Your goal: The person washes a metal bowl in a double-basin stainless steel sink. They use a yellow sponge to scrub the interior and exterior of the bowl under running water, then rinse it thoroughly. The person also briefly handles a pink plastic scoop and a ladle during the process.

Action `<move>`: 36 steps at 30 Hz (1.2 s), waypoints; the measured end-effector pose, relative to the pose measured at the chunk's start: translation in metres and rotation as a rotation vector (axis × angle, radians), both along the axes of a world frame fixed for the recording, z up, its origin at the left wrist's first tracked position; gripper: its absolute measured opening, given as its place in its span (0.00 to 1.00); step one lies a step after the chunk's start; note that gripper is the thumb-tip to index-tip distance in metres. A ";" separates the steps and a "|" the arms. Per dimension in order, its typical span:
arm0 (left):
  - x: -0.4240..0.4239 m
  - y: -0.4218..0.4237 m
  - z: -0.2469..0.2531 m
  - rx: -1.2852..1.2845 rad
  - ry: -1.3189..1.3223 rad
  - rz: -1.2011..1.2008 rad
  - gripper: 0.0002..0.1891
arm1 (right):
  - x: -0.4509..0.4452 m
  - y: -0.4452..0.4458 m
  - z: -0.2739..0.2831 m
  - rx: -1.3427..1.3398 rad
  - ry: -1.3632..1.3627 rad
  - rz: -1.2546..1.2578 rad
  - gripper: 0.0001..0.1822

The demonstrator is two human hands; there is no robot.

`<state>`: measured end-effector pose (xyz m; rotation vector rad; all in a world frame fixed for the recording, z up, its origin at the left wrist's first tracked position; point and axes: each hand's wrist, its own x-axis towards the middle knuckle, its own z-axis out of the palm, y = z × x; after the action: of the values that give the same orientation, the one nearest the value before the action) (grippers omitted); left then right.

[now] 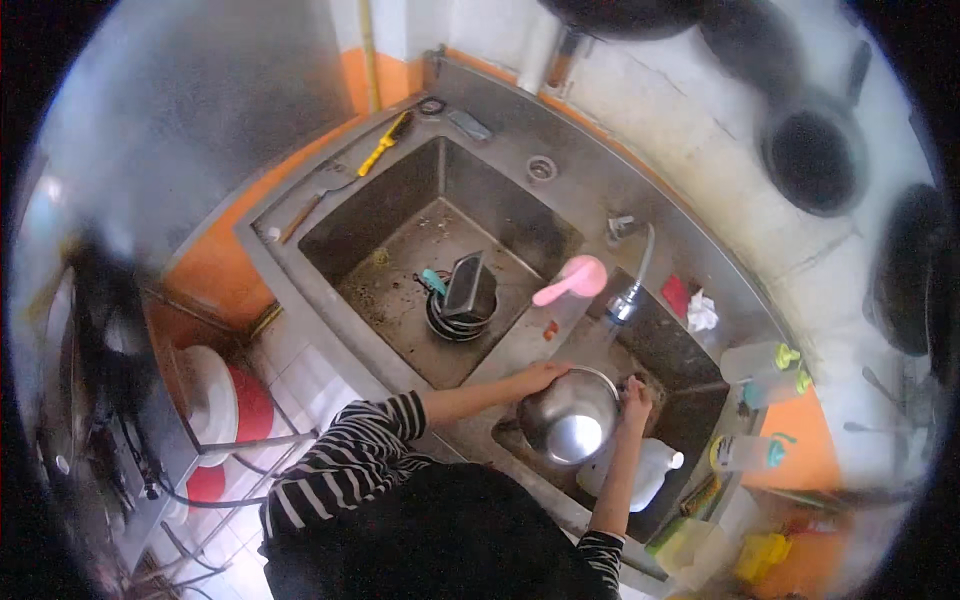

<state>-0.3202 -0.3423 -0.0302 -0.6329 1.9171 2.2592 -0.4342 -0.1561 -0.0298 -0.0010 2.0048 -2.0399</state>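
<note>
A round stainless steel bowl [568, 416] is tilted over the right sink basin [675, 360], its outer side facing up. My left hand [546, 376] grips its upper left rim. My right hand [636, 397] is at the right side of the rim; whether its fingers close on the rim is hard to tell. Just above the bowl hangs a chrome spray faucet head [621, 307] on a flexible neck. A white plastic jug [651, 476] lies in the basin beside my right forearm. A pink plastic dipper [577, 277] rests on the divider between the basins.
Stacked dark pans [466, 300] stand in the left basin. A yellow-handled brush [382, 146] and a wooden-handled turner [304, 216] lie along the left ledge. Spray bottles [757, 363] line the right edge, near a red cloth [675, 295] and crumpled white paper [702, 311]. Pans hang on the wall.
</note>
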 end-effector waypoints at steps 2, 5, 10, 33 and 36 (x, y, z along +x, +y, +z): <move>0.023 -0.034 -0.027 0.191 -0.034 0.097 0.23 | 0.006 -0.033 0.008 -0.094 -0.134 0.085 0.08; 0.064 -0.085 0.032 0.528 -0.130 0.234 0.26 | 0.006 -0.074 0.008 -0.112 -0.162 0.282 0.10; 0.151 -0.194 0.057 0.238 0.000 0.537 0.24 | -0.035 -0.181 -0.023 0.362 0.404 0.121 0.29; 0.279 -0.454 0.021 -1.782 -0.373 0.534 0.13 | 0.003 -0.066 -0.082 -0.639 -0.115 -0.023 0.10; 0.292 -0.460 0.023 -1.863 -0.485 0.568 0.18 | 0.037 -0.082 -0.038 -0.512 -0.273 0.069 0.07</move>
<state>-0.0283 -0.8018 -0.0073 -1.6357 3.0720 -0.4419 -0.3976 -0.2376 -0.0680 0.0965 1.2720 -2.3032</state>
